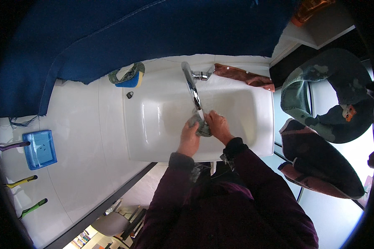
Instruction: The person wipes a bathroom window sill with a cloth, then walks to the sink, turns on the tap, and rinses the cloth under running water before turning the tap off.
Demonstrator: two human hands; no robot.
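Note:
In the white sink basin, my left hand grips one side of a bunched grey-green patterned cloth. My right hand is at the cloth's other side, its fingers pinching the edge. The chrome faucet reaches over the basin, and water runs from its spout onto the cloth between my hands. Part of the cloth is hidden by my fingers.
A reddish-brown cloth lies along the sink's back rim. Beside the sink are a blue and yellow sponge and a small black padlock-shaped item. Dark blue fabric hangs across the top. Patterned textiles hang at the right.

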